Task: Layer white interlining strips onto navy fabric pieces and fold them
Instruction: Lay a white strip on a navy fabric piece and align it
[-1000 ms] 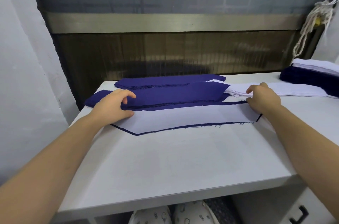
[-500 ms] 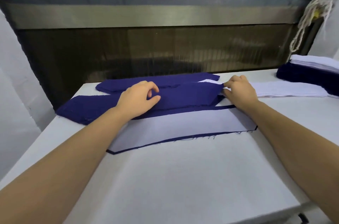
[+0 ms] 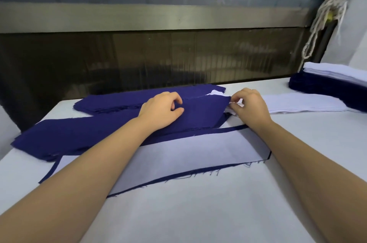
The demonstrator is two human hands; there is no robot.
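Observation:
A navy fabric piece lies nearest me on the white table (image 3: 198, 213), covered by a white interlining strip (image 3: 190, 155) so that only a thin navy border shows. Behind it sits a stack of navy pieces (image 3: 83, 135), and a second navy stack (image 3: 123, 99) lies further back. My left hand (image 3: 160, 109) rests with curled fingers on the near stack's top piece. My right hand (image 3: 250, 107) pinches the right end of that stack, where navy cloth meets white strip ends. A pile of white strips (image 3: 301, 103) extends to the right.
At the far right a thick stack of navy and white pieces (image 3: 333, 81) sits on the table. A dark panel with a metal bar (image 3: 158, 18) closes the back. Knotted cord (image 3: 325, 14) hangs at the upper right. A pale wall stands left.
My left hand has slid right along the navy stack toward its middle. My right hand has moved up from the layered piece's corner to the stack's right end. The camera has leaned closer.

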